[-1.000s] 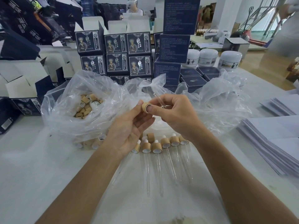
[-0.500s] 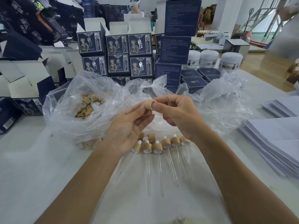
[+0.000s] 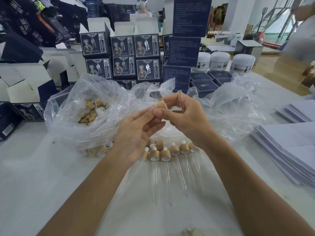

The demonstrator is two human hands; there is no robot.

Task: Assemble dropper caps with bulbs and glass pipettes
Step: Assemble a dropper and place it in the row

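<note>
My right hand (image 3: 185, 116) pinches a bamboo-coloured dropper cap (image 3: 161, 104) between thumb and fingers, with a clear glass pipette (image 3: 182, 99) rising behind its fingers. My left hand (image 3: 136, 133) is below and to the left, palm up, its fingertips touching the cap's underside. A row of several assembled droppers (image 3: 166, 155) with white bulbs and glass pipettes lies on the table under my hands. A clear plastic bag (image 3: 71, 116) on the left holds several loose bamboo caps (image 3: 92, 110).
Stacked dark blue product boxes (image 3: 122, 57) stand behind the bags. White jars (image 3: 242, 63) sit at the back right. Stacks of white sheets (image 3: 289, 150) lie on the right. A second crumpled clear bag (image 3: 235, 106) lies behind my right hand. A person sits far back.
The cap turned in my fingers, its open end now facing away to the right. My hands rose slightly and the pipette now stands more upright behind my right fingers.
</note>
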